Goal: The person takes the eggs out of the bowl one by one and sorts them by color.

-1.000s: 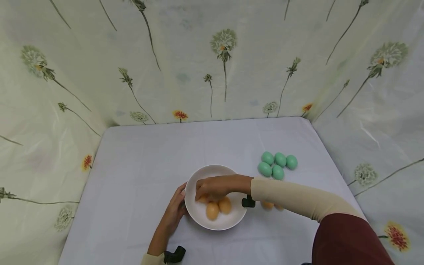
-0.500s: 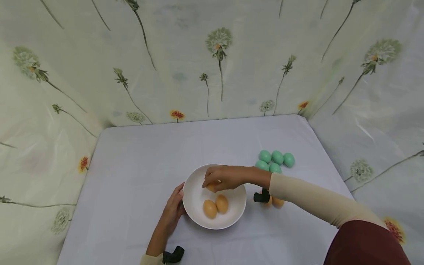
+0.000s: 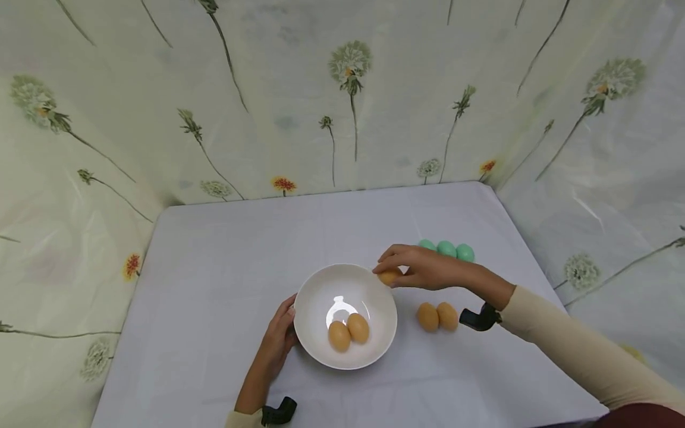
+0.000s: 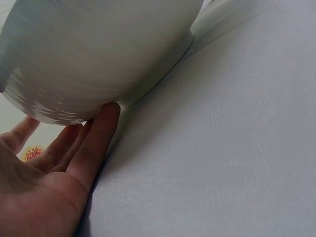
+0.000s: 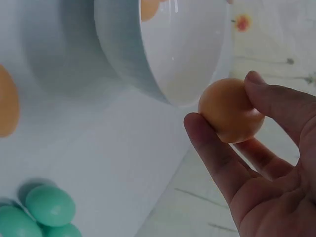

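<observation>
A white bowl (image 3: 342, 282) stands near the middle of the table, with two light-brown eggs (image 3: 348, 332) lying inside it. My left hand (image 3: 278, 339) rests against the bowl's left outer wall; in the left wrist view its fairly straight fingers (image 4: 96, 143) touch the bowl low down near its base. Just beyond the bowl's upper right rim, my right hand (image 3: 428, 267) pinches another light-brown egg (image 5: 228, 109) between thumb and fingers. Two more brown eggs (image 3: 437, 317) lie side by side to the right of the bowl.
Several green eggs (image 3: 446, 249) sit in a group at the right, partly hidden behind the right hand. A white cloth covers the table (image 3: 241, 255). Dandelion-patterned curtains (image 3: 299, 119) enclose its back and sides.
My right hand has lifted an egg out of the bowl and carried it right, past the rim. The bowl went from three eggs to two. My left hand stays at the bowl.
</observation>
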Tool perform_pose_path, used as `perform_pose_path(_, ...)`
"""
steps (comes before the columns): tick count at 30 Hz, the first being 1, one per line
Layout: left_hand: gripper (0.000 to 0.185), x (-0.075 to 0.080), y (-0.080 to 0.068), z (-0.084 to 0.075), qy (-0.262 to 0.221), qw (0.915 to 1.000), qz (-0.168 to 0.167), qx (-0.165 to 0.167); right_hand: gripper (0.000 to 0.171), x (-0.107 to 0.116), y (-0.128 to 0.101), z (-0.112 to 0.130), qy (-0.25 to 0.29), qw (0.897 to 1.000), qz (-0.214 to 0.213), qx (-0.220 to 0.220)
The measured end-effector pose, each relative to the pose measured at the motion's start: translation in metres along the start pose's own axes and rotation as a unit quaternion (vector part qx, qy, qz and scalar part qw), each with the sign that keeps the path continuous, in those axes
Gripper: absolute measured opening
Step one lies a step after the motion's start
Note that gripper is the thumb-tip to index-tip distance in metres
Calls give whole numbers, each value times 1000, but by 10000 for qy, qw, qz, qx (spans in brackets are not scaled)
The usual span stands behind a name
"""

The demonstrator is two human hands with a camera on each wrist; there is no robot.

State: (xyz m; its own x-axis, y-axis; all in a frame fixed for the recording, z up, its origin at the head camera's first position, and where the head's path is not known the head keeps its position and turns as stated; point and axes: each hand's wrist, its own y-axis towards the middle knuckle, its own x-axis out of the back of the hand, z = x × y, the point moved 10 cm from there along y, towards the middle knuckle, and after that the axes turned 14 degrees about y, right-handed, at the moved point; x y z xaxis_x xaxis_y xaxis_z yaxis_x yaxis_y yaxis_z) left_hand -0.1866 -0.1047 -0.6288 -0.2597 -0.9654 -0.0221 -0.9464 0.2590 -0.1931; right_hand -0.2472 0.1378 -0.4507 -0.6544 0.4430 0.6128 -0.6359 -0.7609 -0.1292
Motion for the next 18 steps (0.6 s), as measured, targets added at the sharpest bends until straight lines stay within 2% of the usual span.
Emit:
perform_pose_path(8, 50, 1, -1, 2, 60, 9999, -94, 61, 38, 30, -52, -28, 114, 9960, -752, -469)
perform_pose_path(18, 48, 0, 0, 3, 91, 9998, -135, 134, 40, 35, -110, -74, 313, 9848, -1394, -985)
